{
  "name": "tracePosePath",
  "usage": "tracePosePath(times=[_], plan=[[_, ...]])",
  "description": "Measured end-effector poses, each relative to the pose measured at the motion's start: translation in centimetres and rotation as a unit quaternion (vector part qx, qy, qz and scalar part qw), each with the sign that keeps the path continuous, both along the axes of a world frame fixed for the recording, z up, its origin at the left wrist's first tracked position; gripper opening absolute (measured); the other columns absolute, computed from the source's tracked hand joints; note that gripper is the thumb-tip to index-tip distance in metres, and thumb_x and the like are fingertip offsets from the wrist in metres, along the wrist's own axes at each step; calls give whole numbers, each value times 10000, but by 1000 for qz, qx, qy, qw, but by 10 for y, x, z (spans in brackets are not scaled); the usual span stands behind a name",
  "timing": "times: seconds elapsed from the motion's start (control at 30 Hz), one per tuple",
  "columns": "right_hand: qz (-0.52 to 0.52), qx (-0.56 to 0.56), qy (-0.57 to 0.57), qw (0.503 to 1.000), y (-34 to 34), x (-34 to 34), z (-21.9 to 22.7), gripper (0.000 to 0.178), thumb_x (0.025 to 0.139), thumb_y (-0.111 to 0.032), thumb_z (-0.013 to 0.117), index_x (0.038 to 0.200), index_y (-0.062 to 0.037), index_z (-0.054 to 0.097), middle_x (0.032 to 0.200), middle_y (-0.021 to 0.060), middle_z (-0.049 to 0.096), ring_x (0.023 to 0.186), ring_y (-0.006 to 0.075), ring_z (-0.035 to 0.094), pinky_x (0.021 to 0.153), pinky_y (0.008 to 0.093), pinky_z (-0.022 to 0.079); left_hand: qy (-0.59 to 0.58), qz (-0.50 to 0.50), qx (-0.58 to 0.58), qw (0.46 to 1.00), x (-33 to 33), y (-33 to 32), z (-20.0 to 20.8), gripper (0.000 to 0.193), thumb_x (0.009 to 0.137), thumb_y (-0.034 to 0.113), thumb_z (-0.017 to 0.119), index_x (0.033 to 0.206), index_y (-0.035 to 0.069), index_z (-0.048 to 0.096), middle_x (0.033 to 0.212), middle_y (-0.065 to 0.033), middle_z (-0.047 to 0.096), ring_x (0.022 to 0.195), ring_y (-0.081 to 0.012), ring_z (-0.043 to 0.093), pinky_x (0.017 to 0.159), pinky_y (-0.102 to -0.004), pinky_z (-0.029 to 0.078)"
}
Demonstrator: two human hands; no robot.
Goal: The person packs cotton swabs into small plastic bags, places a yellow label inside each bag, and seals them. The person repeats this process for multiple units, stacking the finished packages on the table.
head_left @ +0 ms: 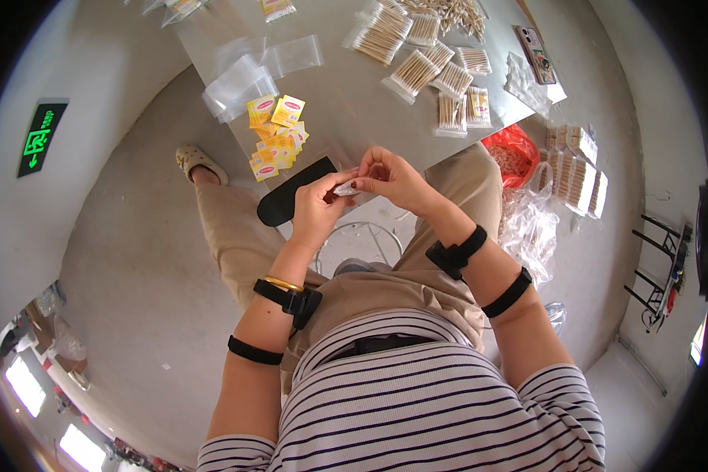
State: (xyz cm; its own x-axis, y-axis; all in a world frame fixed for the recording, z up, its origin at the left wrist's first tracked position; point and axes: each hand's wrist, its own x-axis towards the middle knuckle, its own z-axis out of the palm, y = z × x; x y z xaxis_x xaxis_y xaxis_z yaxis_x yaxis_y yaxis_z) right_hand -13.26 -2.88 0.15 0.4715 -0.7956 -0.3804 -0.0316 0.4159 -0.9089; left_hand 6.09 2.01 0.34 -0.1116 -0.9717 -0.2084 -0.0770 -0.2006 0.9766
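Note:
My left hand (319,206) pinches a small transparent plastic bag (344,189) just off the table's near edge. My right hand (393,182) has its fingers closed at the same bag from the other side; what lies inside the bag is too small to make out. Beside my left hand a black flat piece with a rounded end (295,193) juts from the table edge. Left of it lies a loose pile of yellow and white printed cards (279,138). Flat empty plastic bags (244,82) overlap behind the cards.
Filled bags of cotton swabs (417,72) and a heap of loose swabs (456,16) cover the far right of the grey table (346,102). A phone (536,55) lies at its right edge. A red bag (513,153) and stacked swab packs (574,177) stand right of my knee.

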Motion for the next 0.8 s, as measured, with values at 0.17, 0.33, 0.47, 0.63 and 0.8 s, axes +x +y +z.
tracePosePath(times=[0.17,0.33,0.47,0.63,0.8], plan=[[28,-51,68,996,-2,5,3,187,922,-139,780,953,-61,612,791,-23,590,719,74,532,615,259,428,-153,4,-40,987,-4,-2,12,292,835,32,810,1121,71,766,996,-92,779,808,-174,751,647,-273,572],[21,-110,72,991,-4,-5,24,195,908,-123,781,1051,-50,671,918,22,619,732,108,562,662,272,479,-78,44,-2,996,-5,-2,15,243,862,6,782,1100,55,779,885,-46,766,703,-95,696,579,-247,537],[52,-244,117,961,-1,-5,57,209,883,-26,762,1085,-38,709,999,56,634,776,153,610,739,289,525,-29,54,37,997,-3,-1,22,217,875,-18,755,1082,38,786,863,-13,751,651,-32,624,543,-226,519],[24,-265,93,959,4,-3,50,149,875,35,734,1012,-21,720,1012,61,645,833,173,648,765,305,535,7,32,65,997,-5,-1,33,206,886,-14,748,1086,27,778,847,-14,740,666,-34,629,542,-214,524],[-17,-207,87,974,5,4,62,115,874,35,732,977,-16,738,1012,69,661,825,177,651,765,308,536,10,46,45,998,-2,0,35,187,891,0,758,1078,16,765,823,-8,730,671,-30,628,542,-213,523]])
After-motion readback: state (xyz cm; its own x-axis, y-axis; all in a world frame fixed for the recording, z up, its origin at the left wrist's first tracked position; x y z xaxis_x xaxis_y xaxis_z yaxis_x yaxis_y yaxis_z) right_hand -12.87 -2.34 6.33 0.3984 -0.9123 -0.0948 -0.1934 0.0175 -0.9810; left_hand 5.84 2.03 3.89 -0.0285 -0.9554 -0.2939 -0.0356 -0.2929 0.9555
